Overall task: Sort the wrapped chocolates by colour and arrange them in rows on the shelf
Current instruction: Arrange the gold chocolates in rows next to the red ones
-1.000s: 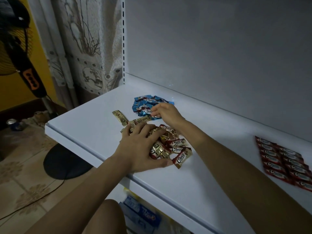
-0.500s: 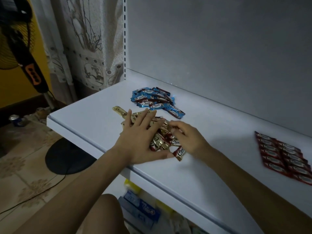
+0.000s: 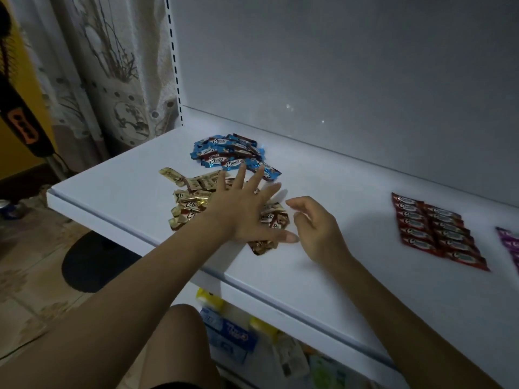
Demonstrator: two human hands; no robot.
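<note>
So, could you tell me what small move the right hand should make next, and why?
Probably the right hand should pinch a gold chocolate at the pile's edge nearest it. It hovers empty beside the gold pile, which the left hand presses flat, while the red chocolates already lie in rows.

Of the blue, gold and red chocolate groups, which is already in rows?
The red-wrapped chocolates on the right: two tidy columns. The blue-wrapped chocolates and gold-wrapped chocolates lie in loose heaps.
</note>
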